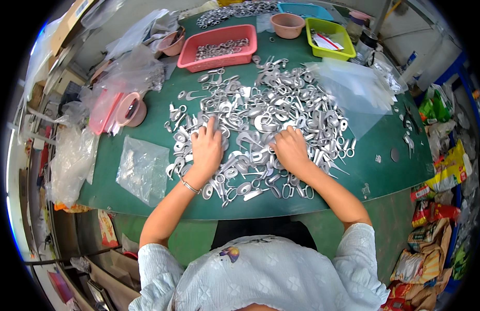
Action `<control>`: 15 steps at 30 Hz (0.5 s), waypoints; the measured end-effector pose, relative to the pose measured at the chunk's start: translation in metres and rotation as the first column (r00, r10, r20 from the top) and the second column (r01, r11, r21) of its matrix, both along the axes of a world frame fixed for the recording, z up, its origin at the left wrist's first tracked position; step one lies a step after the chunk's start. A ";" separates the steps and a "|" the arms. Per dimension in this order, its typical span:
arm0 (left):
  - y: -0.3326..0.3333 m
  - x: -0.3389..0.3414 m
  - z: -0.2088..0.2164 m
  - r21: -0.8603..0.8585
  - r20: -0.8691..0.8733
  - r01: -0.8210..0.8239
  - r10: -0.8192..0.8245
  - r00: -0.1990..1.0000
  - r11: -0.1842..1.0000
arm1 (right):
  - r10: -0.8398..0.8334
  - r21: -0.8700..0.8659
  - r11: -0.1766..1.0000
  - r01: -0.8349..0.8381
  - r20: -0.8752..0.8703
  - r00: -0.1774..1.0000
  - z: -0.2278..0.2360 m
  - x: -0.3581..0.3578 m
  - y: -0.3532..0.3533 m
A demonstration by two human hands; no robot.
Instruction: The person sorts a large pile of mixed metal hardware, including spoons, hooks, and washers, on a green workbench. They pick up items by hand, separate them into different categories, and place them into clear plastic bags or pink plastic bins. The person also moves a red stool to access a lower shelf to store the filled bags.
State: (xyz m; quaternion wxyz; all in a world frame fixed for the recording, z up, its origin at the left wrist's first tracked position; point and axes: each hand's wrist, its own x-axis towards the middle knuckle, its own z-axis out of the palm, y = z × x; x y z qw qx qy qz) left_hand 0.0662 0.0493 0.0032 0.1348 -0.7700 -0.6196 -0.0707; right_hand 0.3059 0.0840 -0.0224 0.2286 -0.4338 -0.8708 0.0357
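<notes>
A wide pile of small grey metal parts [250, 137] spreads over the green tabletop, with rings, hooks and oval plates mixed together. My left hand [207, 149] rests on the left side of the pile, fingers stretched out and a little apart over the parts. A bracelet circles that wrist. On the pile's right half, my right hand [291, 149] has its fingers bent down among the parts. Its fingertips are partly hidden, so whatever they pinch cannot be made out. Loose ring-shaped pieces [287, 191] lie at the pile's near edge.
Behind the pile stand a pink tray [184, 61] of metal parts, a pink bowl [287, 27] and a yellow-green basket [330, 52]. Clear plastic sheets [364, 85] lie at right, a plastic bag [142, 168] at left. Pliers [410, 122] sit near the right edge.
</notes>
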 end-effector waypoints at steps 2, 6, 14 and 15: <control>-0.003 -0.010 -0.003 0.014 0.147 -0.035 0.033 0.989 0.999 | -0.046 -0.003 0.999 0.047 0.213 0.976 0.006 -0.013 0.002; -0.009 -0.025 -0.003 -0.005 0.329 -0.079 0.076 0.941 0.997 | -0.118 -0.017 0.991 0.130 0.312 0.943 -0.007 -0.031 0.004; -0.017 -0.033 -0.018 0.105 0.377 -0.103 0.056 0.925 0.989 | -0.261 -0.354 0.919 0.174 -0.215 0.941 0.002 -0.026 0.003; -0.019 -0.035 -0.022 0.118 0.402 -0.121 0.064 0.913 0.986 | -0.241 -0.294 0.943 0.154 -0.285 0.928 0.004 -0.027 0.002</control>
